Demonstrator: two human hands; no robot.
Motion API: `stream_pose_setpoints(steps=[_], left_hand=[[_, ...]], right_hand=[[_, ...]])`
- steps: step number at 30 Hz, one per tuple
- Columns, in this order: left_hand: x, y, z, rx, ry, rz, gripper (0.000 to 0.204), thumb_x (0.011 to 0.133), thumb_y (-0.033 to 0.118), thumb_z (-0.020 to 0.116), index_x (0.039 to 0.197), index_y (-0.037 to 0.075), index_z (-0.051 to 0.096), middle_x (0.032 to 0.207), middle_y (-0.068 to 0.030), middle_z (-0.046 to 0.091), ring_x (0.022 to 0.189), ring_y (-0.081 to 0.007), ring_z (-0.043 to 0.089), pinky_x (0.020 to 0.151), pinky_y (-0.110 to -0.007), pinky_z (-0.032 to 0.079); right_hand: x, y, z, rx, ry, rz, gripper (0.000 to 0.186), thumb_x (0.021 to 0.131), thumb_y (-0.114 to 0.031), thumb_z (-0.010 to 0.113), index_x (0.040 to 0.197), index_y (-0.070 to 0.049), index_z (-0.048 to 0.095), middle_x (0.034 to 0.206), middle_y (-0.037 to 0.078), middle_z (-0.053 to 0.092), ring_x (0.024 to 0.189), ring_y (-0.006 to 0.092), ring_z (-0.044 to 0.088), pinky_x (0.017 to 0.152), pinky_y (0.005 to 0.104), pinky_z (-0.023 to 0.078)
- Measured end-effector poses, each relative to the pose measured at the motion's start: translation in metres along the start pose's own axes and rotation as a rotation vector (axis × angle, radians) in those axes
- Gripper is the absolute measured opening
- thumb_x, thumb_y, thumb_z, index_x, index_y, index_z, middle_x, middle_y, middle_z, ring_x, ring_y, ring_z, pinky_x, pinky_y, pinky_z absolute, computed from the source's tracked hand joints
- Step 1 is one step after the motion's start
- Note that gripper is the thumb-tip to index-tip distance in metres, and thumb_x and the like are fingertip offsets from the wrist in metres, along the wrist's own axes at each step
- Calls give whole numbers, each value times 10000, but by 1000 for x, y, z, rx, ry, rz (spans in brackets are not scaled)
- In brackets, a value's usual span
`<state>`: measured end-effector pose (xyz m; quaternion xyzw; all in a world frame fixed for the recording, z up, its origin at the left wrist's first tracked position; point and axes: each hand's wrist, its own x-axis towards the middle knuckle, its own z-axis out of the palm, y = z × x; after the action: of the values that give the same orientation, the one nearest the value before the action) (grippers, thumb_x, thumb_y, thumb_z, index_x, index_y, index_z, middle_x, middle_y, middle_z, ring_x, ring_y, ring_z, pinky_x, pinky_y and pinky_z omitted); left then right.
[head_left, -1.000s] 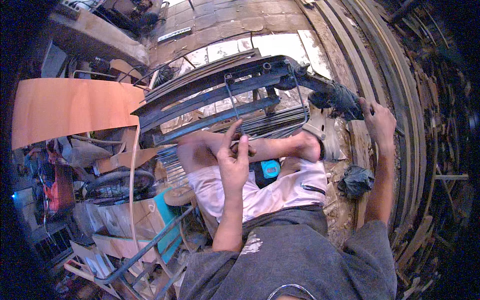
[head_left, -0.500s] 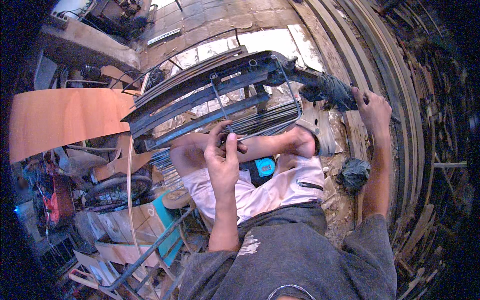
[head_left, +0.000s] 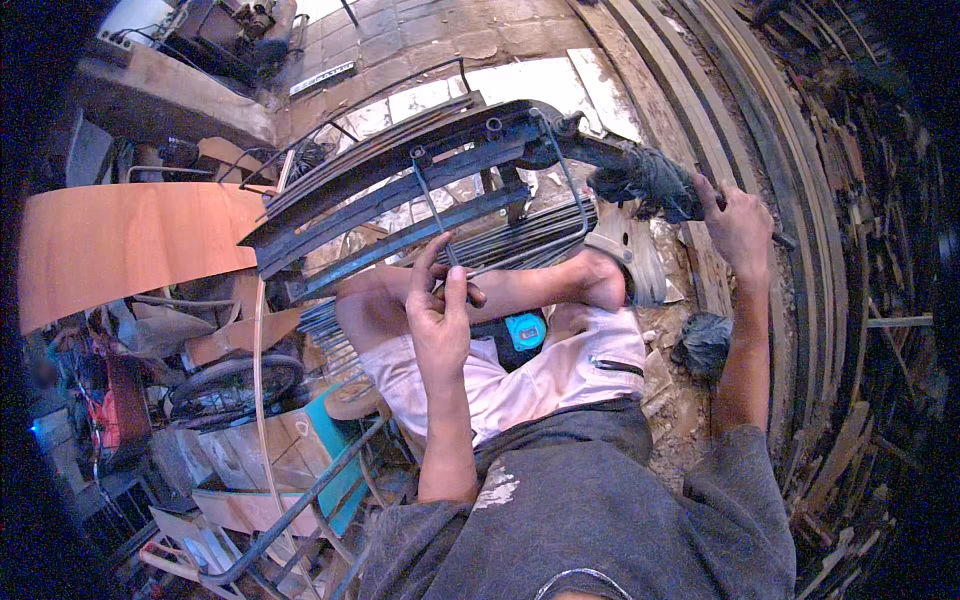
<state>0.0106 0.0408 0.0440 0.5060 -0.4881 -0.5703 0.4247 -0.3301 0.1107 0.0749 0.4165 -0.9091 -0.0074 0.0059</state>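
My left hand (head_left: 445, 295) has thumb and fingers closed on a thin bent metal rod (head_left: 435, 215) that forms a squared loop against a long black metal frame (head_left: 350, 180) with bolts on it. My right hand (head_left: 735, 220) grips the end of a dark lever (head_left: 690, 200) at the frame's right, beside a crumpled dark wrapping (head_left: 650, 180) around it. A bundle of thin rods (head_left: 500, 240) lies beneath the frame, above my bare leg (head_left: 530, 295). A blue tape measure (head_left: 525, 330) sits between my legs.
An orange-brown board (head_left: 135, 240) stands at the left, above a wheel (head_left: 225, 365), scrap boards and a metal tube frame (head_left: 270, 525). Long timbers (head_left: 790, 150) run along the right. A crumpled dark bag (head_left: 705, 345) lies by my right side. Tiled floor (head_left: 410, 30) shows beyond.
The frame, both hands and surroundings appear slightly further left and up in the picture. Both hands keep their holds on the rod and lever.
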Motion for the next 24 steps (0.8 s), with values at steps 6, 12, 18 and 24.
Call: stream_pose_setpoints(steps=[6, 12, 18, 24], left_hand=[[5, 1, -20, 313, -58, 176, 341, 903, 87, 562, 1242, 48, 562, 773, -70, 617, 623, -104, 583, 596, -253, 481], [18, 3, -30, 395, -53, 275, 289, 875, 89, 615, 1152, 9, 617, 859, -100, 663, 680, -121, 611, 641, -268, 497], [20, 0, -21, 320, 12, 228, 249, 861, 103, 654, 1091, 7, 636, 766, -38, 635, 656, -85, 576, 606, -231, 472], [17, 9, -19, 206, 11, 109, 223, 852, 78, 653, 1055, -12, 632, 749, -31, 623, 638, -63, 557, 576, -214, 454]], right_hand=[[-10, -7, -7, -8, 15, 16, 660, 874, -638, 402, 932, -33, 660, 854, 253, 651, 851, 420, 633, 767, 494, 487], [-15, -9, -4, 13, 19, 40, 665, 870, -644, 405, 897, -29, 658, 826, 264, 643, 841, 414, 635, 764, 491, 484], [-20, -7, 0, -1, 39, 41, 664, 869, -648, 405, 853, -29, 645, 787, 254, 640, 808, 416, 634, 744, 497, 478], [-26, -9, 2, 8, 39, 64, 676, 867, -660, 393, 855, -34, 648, 805, 252, 643, 812, 420, 632, 740, 497, 480]])
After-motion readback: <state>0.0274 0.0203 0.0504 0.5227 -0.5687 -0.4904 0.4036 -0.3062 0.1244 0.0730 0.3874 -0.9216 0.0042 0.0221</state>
